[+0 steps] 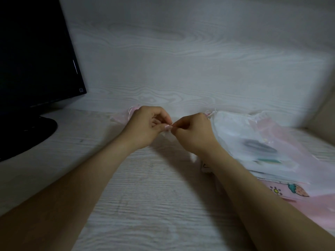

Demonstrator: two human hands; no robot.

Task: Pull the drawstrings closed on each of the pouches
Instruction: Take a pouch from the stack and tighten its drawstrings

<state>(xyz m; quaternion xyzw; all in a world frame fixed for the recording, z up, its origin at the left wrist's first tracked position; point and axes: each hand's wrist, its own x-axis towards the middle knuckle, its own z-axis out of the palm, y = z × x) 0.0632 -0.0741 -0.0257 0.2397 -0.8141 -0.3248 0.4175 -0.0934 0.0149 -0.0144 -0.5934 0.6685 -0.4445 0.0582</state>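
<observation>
Two hands are meeting over the surface (pixel 145 196), the left hand (pixel 146 124) and right hand (pixel 192 132) each closing its grip in a pinch, seemingly on the drawstring of a sheer pouch (pixel 167 135) mostly hidden beneath them. Uneven tugging could be snagging or slipping the fine cord. A pink pouch (pixel 121 115) is lying behind the left hand, a pile of pouches (pixel 253 142) is crowding the right wrist, and a monitor (pixel 36 55) is standing far left.

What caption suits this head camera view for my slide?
The left hand and right hand pinch a pale drawstring between them; sheer pouches lie piled at right.

left hand (pixel 145 127) and right hand (pixel 192 133) hide most of the pouch (pixel 167 136).
</observation>
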